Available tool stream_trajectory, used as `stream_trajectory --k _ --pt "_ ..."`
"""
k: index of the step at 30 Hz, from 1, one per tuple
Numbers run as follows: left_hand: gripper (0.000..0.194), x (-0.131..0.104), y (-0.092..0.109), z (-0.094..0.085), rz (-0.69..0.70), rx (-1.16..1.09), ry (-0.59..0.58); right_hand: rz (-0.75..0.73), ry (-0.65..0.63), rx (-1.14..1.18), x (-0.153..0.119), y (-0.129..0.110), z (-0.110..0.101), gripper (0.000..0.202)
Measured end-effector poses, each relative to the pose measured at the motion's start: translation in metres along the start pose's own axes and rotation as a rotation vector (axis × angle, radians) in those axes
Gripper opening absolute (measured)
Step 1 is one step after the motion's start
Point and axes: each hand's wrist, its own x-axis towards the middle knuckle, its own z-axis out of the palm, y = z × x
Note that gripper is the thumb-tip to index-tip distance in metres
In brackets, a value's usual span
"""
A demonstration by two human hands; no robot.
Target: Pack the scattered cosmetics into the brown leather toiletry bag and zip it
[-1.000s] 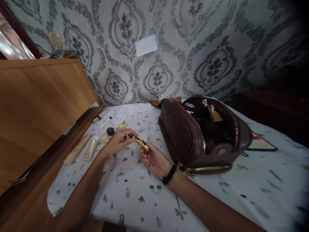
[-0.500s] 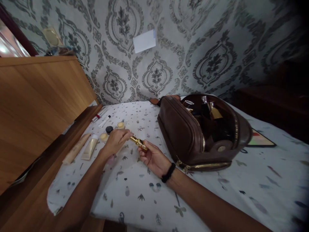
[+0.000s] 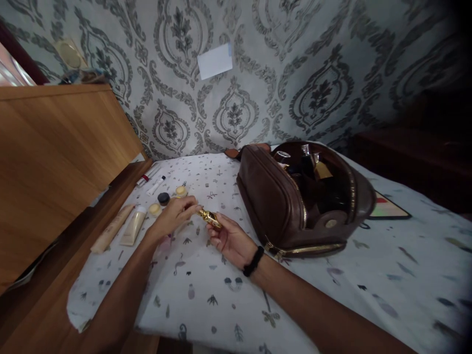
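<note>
My right hand [image 3: 230, 237], with a black band at the wrist, is closed round the wider end of a small shiny gold cosmetic tube [image 3: 209, 218]. My left hand [image 3: 176, 215] pinches the tube's narrower far end between thumb and fingertips. The tube is tilted and held above a patterned white cloth [image 3: 206, 290]. Close beyond my left hand are a black-lidded pot [image 3: 163, 198] and two small yellowish pots, one farther back [image 3: 180, 191] and one nearer [image 3: 155, 210]. A pinkish thing [image 3: 164, 243] is partly hidden under my left wrist.
To the right stands an open brown leather bag [image 3: 265, 196] with cosmetics inside. A palette [image 3: 391, 207] lies partly behind it. At left are a beige tube [image 3: 112, 228], a cream tube [image 3: 133, 226] and a slim white tube [image 3: 157, 185]. A wooden cabinet [image 3: 62, 162] borders the left.
Both hands keep hold of the gold tube, its narrow end now slightly closer to my left fingers. The whole view has shifted a little, so things appear farther left.
</note>
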Motion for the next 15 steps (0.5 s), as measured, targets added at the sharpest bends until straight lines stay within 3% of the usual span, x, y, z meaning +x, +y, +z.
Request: stream_trajectory --k 3,7,15 --pt "0.044 -0.0002 0.0015 0.0005 -0.016 0.038 -0.009 -0.002 0.003 0.006 -0.0003 -0.0003 0.0004 0.022" --pt "0.03 -0.0027 0.0045 -0.0019 -0.004 0.011 -0.041 -0.005 -0.001 0.006 -0.0007 -0.0009 0.001 0.021" --pt "0.03 -0.0025 -0.0017 -0.0007 -0.015 -0.121 -0.041 -0.004 0.002 0.01 -0.0009 -0.0007 0.0014 0.021"
